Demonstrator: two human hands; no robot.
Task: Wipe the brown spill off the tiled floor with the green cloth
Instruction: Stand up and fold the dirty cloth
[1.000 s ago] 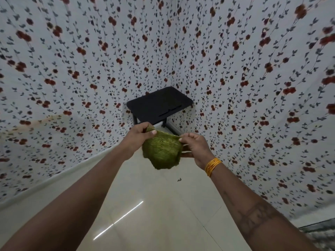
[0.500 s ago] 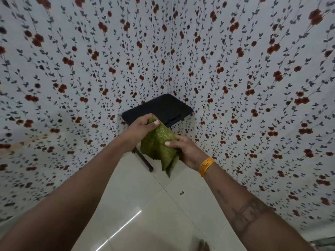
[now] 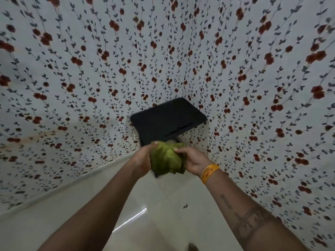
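Overhead, so to speak, I see white wall fabric printed with red flowers and dark vines (image 3: 76, 73) filling most of the view, above a glossy cream tiled floor (image 3: 155, 223). A black flat-topped stand (image 3: 166, 118) sits in the corner. My left hand (image 3: 142, 161) and right hand (image 3: 194, 160) hold the bunched, nubby green cloth (image 3: 167, 159) in the air between them, fingers curled around its sides. A dark brown patch (image 3: 193, 247) is cut off at the bottom edge.
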